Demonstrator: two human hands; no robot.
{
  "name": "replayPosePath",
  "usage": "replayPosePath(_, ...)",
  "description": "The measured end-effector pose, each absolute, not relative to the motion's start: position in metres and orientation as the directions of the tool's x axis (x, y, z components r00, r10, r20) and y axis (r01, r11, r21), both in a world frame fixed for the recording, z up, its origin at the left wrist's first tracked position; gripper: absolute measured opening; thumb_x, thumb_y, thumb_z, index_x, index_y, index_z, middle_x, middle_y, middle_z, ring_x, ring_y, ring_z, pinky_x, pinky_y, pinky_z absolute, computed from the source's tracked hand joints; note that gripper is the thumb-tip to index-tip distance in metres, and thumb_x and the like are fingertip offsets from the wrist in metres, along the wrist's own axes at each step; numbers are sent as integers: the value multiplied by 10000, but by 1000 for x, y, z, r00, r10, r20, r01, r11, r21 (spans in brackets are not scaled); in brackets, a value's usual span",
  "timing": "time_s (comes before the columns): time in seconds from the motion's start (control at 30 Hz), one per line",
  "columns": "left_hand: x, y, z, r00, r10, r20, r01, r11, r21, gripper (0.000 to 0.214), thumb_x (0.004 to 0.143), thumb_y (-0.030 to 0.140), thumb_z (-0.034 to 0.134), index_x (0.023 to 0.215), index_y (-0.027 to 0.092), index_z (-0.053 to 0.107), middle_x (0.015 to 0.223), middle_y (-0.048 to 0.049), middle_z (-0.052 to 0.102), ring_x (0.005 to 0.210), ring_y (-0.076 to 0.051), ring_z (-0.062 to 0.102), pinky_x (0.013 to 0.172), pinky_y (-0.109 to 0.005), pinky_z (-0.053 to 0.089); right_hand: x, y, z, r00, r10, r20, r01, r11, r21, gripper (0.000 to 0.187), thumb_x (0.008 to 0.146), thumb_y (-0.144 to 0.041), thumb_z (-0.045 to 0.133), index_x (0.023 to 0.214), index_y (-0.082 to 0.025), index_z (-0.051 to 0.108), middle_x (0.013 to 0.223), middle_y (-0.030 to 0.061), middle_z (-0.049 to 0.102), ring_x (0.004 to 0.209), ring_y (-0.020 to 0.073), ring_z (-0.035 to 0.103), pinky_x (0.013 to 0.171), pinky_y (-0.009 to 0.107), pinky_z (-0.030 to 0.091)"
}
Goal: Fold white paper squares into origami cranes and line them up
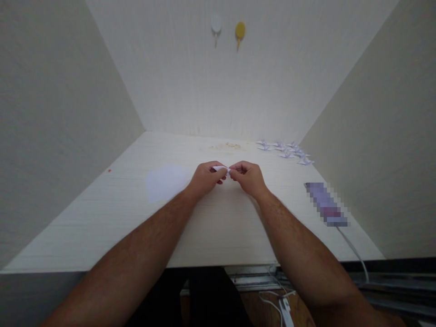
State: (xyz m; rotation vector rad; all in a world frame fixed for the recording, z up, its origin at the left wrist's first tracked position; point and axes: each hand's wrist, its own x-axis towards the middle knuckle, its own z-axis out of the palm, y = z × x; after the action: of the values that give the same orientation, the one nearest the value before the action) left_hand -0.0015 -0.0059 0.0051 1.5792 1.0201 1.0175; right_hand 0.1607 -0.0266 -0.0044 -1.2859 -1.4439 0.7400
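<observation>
A small piece of folded white paper (220, 168) is held up between my two hands over the middle of the table. My left hand (208, 176) pinches it, thumb on top, with part of the paper showing above the fingers. The fingertips of my right hand (248, 177) are closed on the paper's right end. My fingers cover much of the paper, so its full shape is hidden. Left of my left hand, white paper sheets (165, 183) lie on the table.
Several white folded paper cranes (286, 155) stand at the back right. A blurred-out phone-like device (325, 204) with a cable (354, 250) lies on the right. A small orange bit (109, 170) is near the left edge. Walls surround the table (218, 227) on three sides.
</observation>
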Motion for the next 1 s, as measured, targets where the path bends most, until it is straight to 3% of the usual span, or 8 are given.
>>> replayPosePath(0.23,-2,-6,5,234,947,222,214,-273,938,189,736,305,673,828,145,709,633,-17,666,555,-120,618,519,-204,463,163,-27,-3,76,955,286,271,256,-928,166,690,-313,699,754,-163,671,649,8,659,567,107,554,544,241,425)
replayPosePath(0.67,-2,-7,2,217,945,246,241,-296,924,177,730,306,642,769,141,693,600,-18,651,528,-115,561,514,-210,407,159,-29,0,55,966,251,241,231,-942,156,680,-310,692,730,-166,657,628,5,653,565,111,559,548,248,433)
replayPosePath(1.0,1,-9,4,196,948,251,279,-300,912,164,712,294,636,761,150,698,586,-9,642,511,-111,539,482,-206,373,156,-31,2,89,958,274,330,231,-915,164,696,-327,691,698,-168,655,609,5,640,537,104,514,505,236,384)
